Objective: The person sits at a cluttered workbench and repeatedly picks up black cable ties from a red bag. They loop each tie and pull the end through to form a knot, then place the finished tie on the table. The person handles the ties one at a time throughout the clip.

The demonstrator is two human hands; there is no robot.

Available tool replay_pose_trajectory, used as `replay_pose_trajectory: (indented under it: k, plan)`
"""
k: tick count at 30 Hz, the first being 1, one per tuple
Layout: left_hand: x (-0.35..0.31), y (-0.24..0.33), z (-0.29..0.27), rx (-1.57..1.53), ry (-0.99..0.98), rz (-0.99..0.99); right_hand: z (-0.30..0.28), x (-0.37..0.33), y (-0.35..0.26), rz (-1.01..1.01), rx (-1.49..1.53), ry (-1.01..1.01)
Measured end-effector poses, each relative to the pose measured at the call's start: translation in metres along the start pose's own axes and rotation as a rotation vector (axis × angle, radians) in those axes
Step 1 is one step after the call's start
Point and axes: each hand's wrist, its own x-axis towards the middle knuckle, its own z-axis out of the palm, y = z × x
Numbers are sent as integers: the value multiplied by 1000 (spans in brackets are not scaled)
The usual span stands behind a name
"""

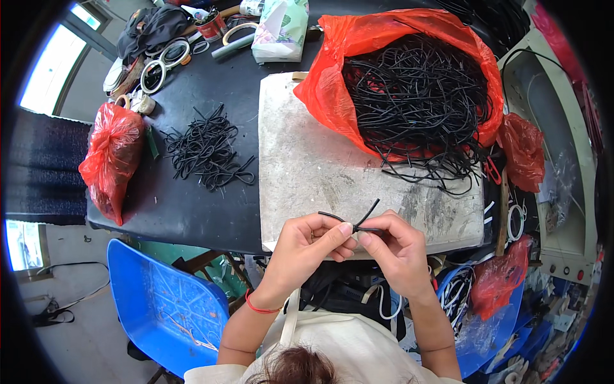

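Between my two hands is a short black cord (367,216), its ends sticking out above my fingers and crossing where they meet. My left hand (315,241) pinches it with thumb and forefinger. From the other side, my right hand (398,246) grips it close to the crossing point. Both hands are over the near edge of a pale, stained board (307,147). Beyond them, an open red plastic bag (332,83) holds a big tangle of loose black cords (419,96), some spilling onto the board. To the left lies a small pile of looped black cords (208,147).
A knotted red bag (114,157) rests at the left of the black tabletop (211,217). Tape rolls (153,75), a tissue box (281,32) and a tin (211,27) stand at the back. A blue plastic tub (166,301) is below left; a pale machine (563,211) flanks the right.
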Motion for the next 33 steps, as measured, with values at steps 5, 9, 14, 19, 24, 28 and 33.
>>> replay_pose_trajectory:
  k: [5, 9, 14, 19, 24, 28, 33]
  plan:
    - [-3, -1, 0, -14, -8, -11, 3, -3, -1, 16, -10, 8]
    - [-5, -5, 2, 0, 42, 7, 5, -5, 2, 40, -25, 11]
    - [-5, -7, 1, 86, 104, 40, 15, -4, 6, 48, 27, 16]
    - [12, 14, -71, 506, 591, 466, -26, 14, 0, -240, -627, 187]
    - [31, 20, -108, 1358, 1164, 826, -58, 33, 12, -472, -1118, 382]
    - [22, 19, -40, 1262, 771, 1068, -52, 34, 14, -500, -1151, 372]
    - [21, 3, 17, 1243, 204, 1143, -28, 9, -6, -649, -1111, 142]
